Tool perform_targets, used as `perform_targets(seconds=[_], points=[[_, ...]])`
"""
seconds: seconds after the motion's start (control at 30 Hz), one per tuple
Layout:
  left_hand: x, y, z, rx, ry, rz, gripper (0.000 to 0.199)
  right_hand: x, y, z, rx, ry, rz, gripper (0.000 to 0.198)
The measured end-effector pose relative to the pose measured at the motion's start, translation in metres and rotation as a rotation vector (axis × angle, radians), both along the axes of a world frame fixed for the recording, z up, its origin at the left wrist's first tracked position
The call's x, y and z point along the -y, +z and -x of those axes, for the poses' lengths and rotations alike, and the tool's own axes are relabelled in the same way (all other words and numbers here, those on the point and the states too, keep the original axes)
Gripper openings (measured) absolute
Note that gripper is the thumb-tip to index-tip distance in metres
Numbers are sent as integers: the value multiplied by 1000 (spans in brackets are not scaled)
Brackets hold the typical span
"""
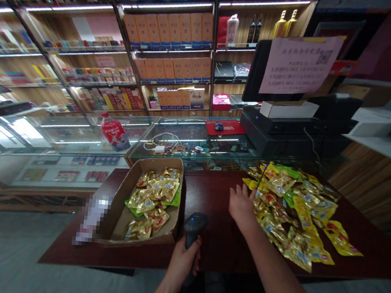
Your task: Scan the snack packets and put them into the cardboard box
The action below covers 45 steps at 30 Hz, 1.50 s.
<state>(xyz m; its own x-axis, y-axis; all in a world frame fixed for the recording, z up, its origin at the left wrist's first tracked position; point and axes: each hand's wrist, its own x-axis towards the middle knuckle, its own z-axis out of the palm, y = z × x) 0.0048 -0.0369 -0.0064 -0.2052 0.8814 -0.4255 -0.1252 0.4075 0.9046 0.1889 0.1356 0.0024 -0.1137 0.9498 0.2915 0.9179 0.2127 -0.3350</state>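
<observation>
My left hand [183,258] is wrapped around the handle of a dark barcode scanner [195,223], whose head points away from me with a small blue light on top. My right hand [241,207] is over the table at the left edge of a pile of gold, yellow and green snack packets [288,207]. Its fingers are stretched out and apart, and I see nothing held in them. Whether the fingertips touch a packet I cannot tell. Left of the scanner stands an open cardboard box [115,217] with several gold and green packets [156,191] inside.
The dark red table [205,189] meets a glass display counter [190,132] bearing a mouse [219,126] on a red mat, a white cable [160,148] and a red-labelled bottle [113,131]. A monitor [258,71] with a paper sign stands behind. Stocked shelves line the wall.
</observation>
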Motion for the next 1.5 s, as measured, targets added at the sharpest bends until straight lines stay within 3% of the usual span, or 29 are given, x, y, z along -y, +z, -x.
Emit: perform_targets(seconds=[0.1, 0.23, 0.37, 0.5, 0.6, 0.7, 0.8, 0.9, 1.1, 1.5], points=[[-1, 0, -1, -6, -10, -3, 56, -8, -5, -38, 234, 33, 1, 36], [-1, 3, -2, -22, -2, -5, 56, -16, -7, -64, 408, 112, 35, 21], [3, 5, -2, -16, 5, -3, 55, -20, -6, -76, 349, 191, 56, 19], [4, 4, -3, -6, -3, 1, 57, -24, 13, -75, 258, 198, 32, 29], [1, 6, -5, -1, -10, -4, 62, -20, 29, -64, 76, 217, -11, 24], [-1, 16, -7, 1, -23, -42, 64, -9, 32, -45, -392, 160, -47, 13], [2, 30, -9, -26, -60, -103, 54, 6, 18, -23, -983, -1, 36, 32], [8, 40, -8, -97, -116, -121, 43, 19, 2, -8, -1323, -119, 196, 51], [15, 46, -5, -206, -231, -156, 25, 26, -4, -5, -1402, -149, 257, 52], [15, 52, -6, -198, -247, -184, 14, 22, 0, -6, -1398, -140, 258, 47]])
